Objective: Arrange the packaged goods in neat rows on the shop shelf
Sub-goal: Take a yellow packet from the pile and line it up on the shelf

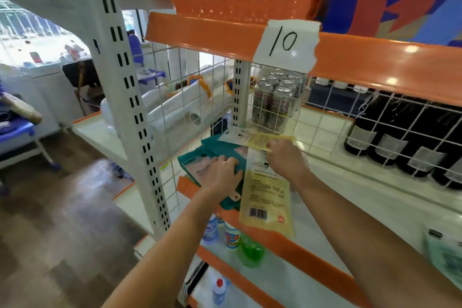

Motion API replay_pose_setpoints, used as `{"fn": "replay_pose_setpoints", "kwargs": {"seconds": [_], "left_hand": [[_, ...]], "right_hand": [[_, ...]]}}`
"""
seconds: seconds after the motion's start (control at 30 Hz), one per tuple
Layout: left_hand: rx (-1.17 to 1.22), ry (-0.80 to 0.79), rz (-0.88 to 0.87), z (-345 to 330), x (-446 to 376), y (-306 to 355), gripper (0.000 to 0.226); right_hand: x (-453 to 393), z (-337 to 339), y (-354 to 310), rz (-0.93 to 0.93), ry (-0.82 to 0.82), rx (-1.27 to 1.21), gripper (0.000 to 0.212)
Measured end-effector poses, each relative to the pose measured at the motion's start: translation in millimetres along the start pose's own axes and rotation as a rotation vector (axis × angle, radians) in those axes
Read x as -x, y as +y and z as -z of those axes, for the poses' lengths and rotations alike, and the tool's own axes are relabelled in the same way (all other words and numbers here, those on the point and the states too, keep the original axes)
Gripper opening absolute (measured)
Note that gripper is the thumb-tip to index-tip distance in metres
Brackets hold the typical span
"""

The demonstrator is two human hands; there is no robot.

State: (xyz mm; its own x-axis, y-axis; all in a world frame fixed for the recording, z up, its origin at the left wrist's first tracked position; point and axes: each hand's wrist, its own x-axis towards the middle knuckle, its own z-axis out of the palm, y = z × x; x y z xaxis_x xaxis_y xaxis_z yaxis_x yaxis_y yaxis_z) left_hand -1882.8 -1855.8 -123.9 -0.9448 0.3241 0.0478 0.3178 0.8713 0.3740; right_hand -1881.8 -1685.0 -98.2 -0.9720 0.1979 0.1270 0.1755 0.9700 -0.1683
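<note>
I see two bare forearms, no sleeves reaching into view. My left hand (220, 172) and right hand (285, 157) carry no gloves, rings, watch or wristbands that I can make out.

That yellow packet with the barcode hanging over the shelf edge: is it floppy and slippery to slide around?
The yellow packet looks thin and flat, so probably floppy and light. Its glossy film suggests that it slides easily on the smooth shelf. The right hand presses its far end; its overhanging end might droop or slip off.

Shelf edge strip (375, 62): glossy orange. Upright post (135, 97): matt white metal. Yellow packet (267, 197): shiny plastic film. Floor (62, 220): wood-look boards. Cans (275, 102): metal.
</note>
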Motion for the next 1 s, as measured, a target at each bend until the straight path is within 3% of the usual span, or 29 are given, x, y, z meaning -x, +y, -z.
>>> {"fn": "replay_pose_setpoints", "kwargs": {"seconds": [0.3,0.5,0.7,1.0], "left_hand": [[-0.048,-0.014,-0.116,-11.0,-27.2,-19.8,0.038],[-0.062,-0.001,-0.123,-13.6,-32.2,-24.0,0.038],[-0.062,0.028,-0.118,-16.5,-30.3,-25.1,0.037],[-0.08,0.03,-0.111,-17.6,-28.0,-22.8,0.04]], "right_hand": [[-36.7,-20.3,-0.1,0.036,-0.047,0.174,0.034],[-49.2,-26.0,-7.0,0.052,-0.059,0.247,0.021],[-51.7,-27.2,-10.1,0.057,-0.079,0.339,0.025],[-30.3,-18.7,-19.2,0.075,0.006,0.282,0.027]]}}
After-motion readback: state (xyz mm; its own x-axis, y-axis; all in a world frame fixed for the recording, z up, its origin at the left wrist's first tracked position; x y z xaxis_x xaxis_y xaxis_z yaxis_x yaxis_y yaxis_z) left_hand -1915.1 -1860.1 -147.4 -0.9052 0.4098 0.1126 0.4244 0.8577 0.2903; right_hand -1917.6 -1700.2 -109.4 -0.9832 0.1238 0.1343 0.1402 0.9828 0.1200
